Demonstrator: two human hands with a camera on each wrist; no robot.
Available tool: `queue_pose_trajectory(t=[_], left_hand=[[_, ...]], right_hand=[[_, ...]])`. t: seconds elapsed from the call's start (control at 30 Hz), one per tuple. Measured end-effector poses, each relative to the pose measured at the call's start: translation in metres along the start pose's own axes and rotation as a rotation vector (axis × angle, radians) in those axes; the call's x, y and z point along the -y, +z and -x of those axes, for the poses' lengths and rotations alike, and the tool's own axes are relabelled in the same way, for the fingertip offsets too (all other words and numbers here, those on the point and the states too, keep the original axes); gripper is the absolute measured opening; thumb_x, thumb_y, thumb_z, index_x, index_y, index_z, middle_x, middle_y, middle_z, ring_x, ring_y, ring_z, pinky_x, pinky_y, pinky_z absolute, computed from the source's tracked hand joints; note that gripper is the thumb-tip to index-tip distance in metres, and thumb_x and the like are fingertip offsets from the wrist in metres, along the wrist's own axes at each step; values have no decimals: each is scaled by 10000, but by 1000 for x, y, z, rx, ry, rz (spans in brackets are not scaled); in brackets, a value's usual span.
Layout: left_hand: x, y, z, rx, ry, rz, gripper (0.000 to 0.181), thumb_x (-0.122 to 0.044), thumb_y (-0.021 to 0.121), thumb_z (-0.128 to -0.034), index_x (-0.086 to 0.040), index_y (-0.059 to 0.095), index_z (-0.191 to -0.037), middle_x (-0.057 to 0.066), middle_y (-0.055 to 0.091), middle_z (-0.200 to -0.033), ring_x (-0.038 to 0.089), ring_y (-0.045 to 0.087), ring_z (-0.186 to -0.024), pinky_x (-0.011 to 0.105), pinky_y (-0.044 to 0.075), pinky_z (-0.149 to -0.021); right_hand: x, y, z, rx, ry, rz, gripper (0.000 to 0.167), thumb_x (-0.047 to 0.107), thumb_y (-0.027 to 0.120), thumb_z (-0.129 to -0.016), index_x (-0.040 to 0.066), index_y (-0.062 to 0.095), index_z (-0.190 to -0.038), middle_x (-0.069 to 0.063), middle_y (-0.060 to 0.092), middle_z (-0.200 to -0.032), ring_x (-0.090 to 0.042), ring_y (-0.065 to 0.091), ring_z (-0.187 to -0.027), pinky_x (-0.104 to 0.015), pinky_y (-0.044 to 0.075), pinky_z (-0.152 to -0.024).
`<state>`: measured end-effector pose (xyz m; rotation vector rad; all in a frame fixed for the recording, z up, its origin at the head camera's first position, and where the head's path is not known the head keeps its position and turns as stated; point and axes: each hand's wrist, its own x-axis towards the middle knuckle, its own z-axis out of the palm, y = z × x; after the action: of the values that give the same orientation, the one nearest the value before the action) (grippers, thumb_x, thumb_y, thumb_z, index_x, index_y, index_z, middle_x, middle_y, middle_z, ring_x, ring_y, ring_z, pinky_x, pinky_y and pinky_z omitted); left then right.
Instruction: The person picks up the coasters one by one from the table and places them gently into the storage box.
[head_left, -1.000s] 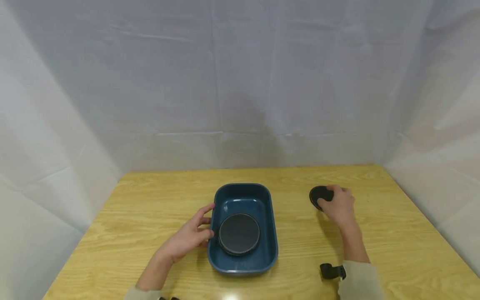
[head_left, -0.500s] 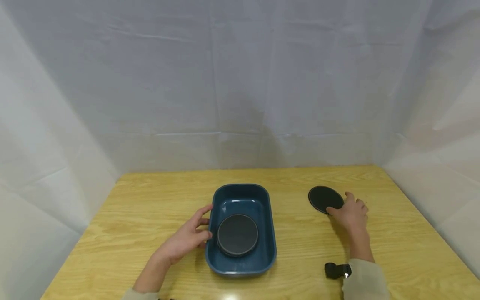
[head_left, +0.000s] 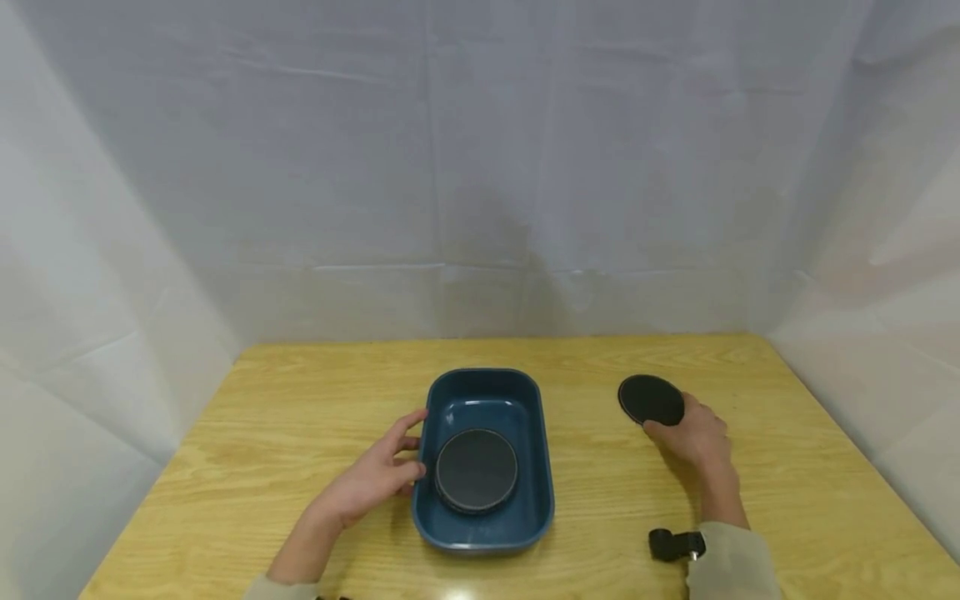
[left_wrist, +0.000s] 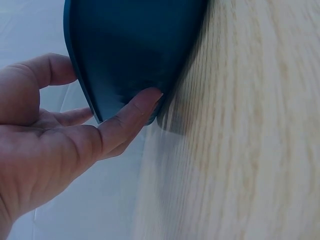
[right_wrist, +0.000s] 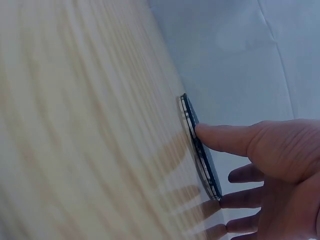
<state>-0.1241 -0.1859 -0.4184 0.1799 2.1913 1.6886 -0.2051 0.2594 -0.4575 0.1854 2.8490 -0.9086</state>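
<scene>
A dark blue rectangular tray [head_left: 536, 467] sits on the wooden table, with a round black coaster [head_left: 476, 469] lying flat inside it. My left hand [head_left: 375, 473] is at the tray's left side: fingertips touch the rim and the thumb [left_wrist: 132, 117] lies against the outer wall. To the right lies another round black coaster [head_left: 649, 398], its layered light and dark edge showing in the right wrist view. My right hand [head_left: 697, 433] holds its near right edge, thumb [right_wrist: 220, 139] on one side and a fingertip at the other. Some right fingers are partly hidden in the head view.
The wooden table [head_left: 300, 400] ends at a white cloth backdrop [head_left: 480, 208], which also hangs at both sides. A black strap-like piece [head_left: 675, 544] is at the right sleeve cuff. Bare wood separates the tray from the right coaster.
My right hand was over the right coaster, drew back to the right, then came in against its edge again. The left hand, tray and inner coaster have stayed put.
</scene>
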Motion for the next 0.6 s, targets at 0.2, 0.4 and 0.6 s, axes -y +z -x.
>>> queue_pose_trajectory(t=[0.2, 0.4, 0.6], left_hand=[[-2, 2, 0, 3, 4, -1, 764, -45, 536, -921, -138, 161, -1581, 325, 342, -1482, 358, 570, -1135, 428, 542, -825], [-3, 2, 0, -4, 8, -5, 764, -43, 537, -921, -133, 163, -1581, 326, 349, -1475, 357, 573, -1133, 430, 544, -826], [-1, 1, 0, -1, 15, -5, 762, -38, 537, -925, -127, 160, -1581, 333, 351, -1469, 348, 576, -1115, 414, 541, -804]], right_hand=[[1, 0, 0, 9, -4, -26, 905, 375, 641, -903, -89, 185, -1531, -417, 293, -1463, -637, 305, -1278, -735, 315, -972], [5, 0, -2, 5, -29, -52, 859, 260, 638, -856, -111, 221, -1509, -419, 346, -1432, -610, 372, -1253, -716, 346, -961], [12, 6, -3, -20, -38, -4, 894, 362, 621, -900, -126, 185, -1509, -457, 300, -1422, -662, 318, -1249, -742, 306, -969]])
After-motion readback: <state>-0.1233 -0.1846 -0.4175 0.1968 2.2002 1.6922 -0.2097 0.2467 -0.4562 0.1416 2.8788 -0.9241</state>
